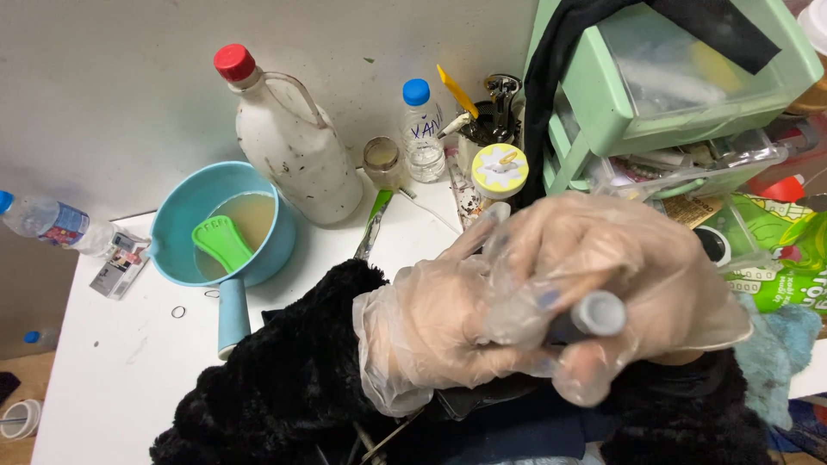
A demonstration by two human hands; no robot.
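Observation:
Both my hands wear clear plastic gloves and meet close under the camera, over a black fuzzy sleeve. My left hand wraps its fingers around the body of a dark pen-like tube. My right hand closes over the same tube, whose round grey end cap points toward the camera. The rest of the tube is hidden between the gloves. Behind the hands lies a white table.
A light blue handled bowl with cloudy liquid and a green tool stands at left. A big white red-capped bottle, a small blue-capped bottle, a glass jar and a yellow-lidded jar line the wall. Green drawers stand at right.

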